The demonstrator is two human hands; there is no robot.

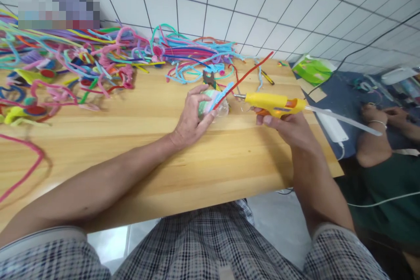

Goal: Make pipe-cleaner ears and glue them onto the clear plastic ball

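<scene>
My left hand [194,113] is wrapped round a clear rounded plastic piece [222,109] partly covered in pastel green, lilac and blue pipe cleaners. A red pipe cleaner [251,75] sticks out from it, slanting up to the right. In my right hand [288,124] is a yellow hot glue gun [274,103], its metal nozzle pointing left toward the held piece, a short gap away. A translucent glue stick [348,121] juts from the gun's back end. Just behind my left fingers lie pliers [209,79] with dark jaws.
Many tangled coloured pipe cleaners [197,52] lie along the wall side of the wooden table [210,162]. A yellow and black cutter [268,77] and a green packet [311,70] are farther back. On the right, a white power strip [333,126] lies near another person's hands [382,116].
</scene>
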